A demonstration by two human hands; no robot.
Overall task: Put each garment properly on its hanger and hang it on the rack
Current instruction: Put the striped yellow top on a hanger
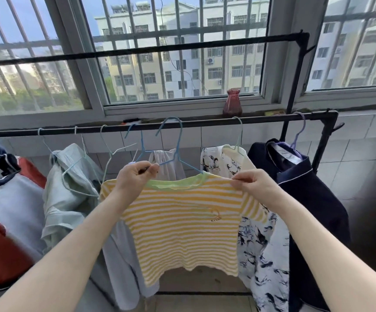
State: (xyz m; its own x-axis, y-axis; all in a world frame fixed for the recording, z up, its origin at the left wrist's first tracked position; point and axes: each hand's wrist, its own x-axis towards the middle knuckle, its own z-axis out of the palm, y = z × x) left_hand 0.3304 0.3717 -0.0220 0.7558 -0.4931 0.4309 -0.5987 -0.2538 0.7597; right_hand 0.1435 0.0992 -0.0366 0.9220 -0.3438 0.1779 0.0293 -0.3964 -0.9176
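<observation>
Both forearms reach up: left hand (135, 176) pinches the blue hanger (178, 152), right hand (253, 183) pinches the yellow striped shirt (182, 221) at its shoulder. Shirt hangs hem-down, shoulders level, just below the black rack rail (205, 123). Behind: tiled wall, barred window (182, 52).

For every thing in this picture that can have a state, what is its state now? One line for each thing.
Striped shirt: held up by both shoulders, blue hanger partly in its neck.
Blue hanger: hooked on the rack bar.
Left hand: pinches the shirt's shoulder.
Right hand: pinches the other shoulder.
Navy garment: hanging on the rack.
Red vase: upright on the sill.
</observation>
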